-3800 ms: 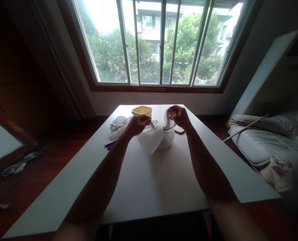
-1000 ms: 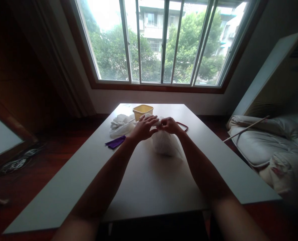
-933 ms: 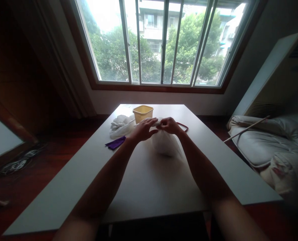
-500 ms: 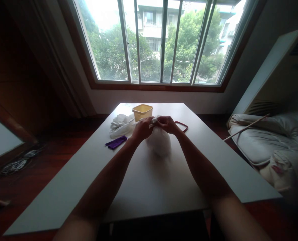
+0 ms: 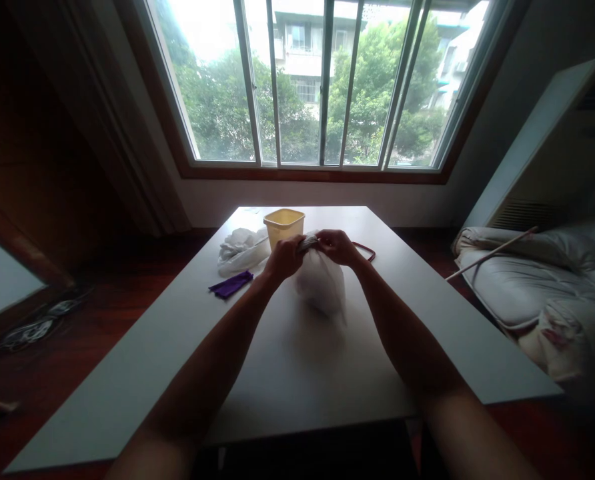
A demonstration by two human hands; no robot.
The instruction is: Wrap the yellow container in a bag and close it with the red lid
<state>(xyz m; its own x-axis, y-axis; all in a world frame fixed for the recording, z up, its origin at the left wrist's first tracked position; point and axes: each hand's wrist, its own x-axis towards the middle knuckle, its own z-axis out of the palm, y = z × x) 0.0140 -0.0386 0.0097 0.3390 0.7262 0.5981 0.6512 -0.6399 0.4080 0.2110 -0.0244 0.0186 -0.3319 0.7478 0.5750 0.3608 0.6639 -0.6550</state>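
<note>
A white, see-through plastic bag (image 5: 321,283) hangs bulging below my two hands, over the middle of the table. My left hand (image 5: 286,255) is closed on the gathered top of the bag from the left. From the right, my right hand (image 5: 335,245) pinches the same bunched neck. What the bag contains cannot be made out. Just behind my left hand stands a yellow plastic bin (image 5: 284,225). A red loop-shaped object (image 5: 365,251) lies partly hidden behind my right wrist.
On the white table (image 5: 287,373), a crumpled white plastic bag (image 5: 244,250) and a folded purple cloth-like piece (image 5: 231,285) lie to the left. To the right of the table is a pale couch (image 5: 502,273) with a stick (image 5: 492,253) across it. A window (image 5: 297,87) is ahead.
The hanging bag has swung slightly to the right and its lower corner now shows more sharply. Both hands remain at its neck, with the fingers shifted a little.
</note>
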